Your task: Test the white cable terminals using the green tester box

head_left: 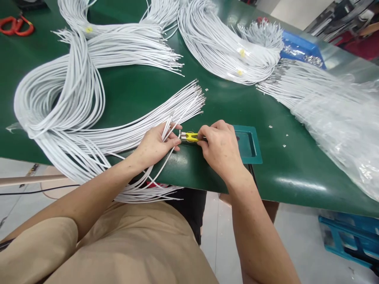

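Note:
My left hand (161, 144) is closed on a few white wires (166, 161), pinching them between thumb and fingers near their ends. In my right hand (220, 148) is a pair of small yellow snips (191, 137), the metal tips pointing left. Those tips meet the wire end beside my left fingertips; whether they are closed on it I cannot make out. Behind my left hand lies a long bundle of white wires (142, 126), its cut ends fanned towards the right. Other wires of this bundle hang over the table's front edge.
More white wire bundles (204, 43) lie across the back of the green table (231, 102). A teal tray (257, 152) sits beside my right hand. Plastic-wrapped wires (331, 106) fill the right side. Orange-handled scissors (17, 25) and a blue bin (302, 49) with small parts are farther off.

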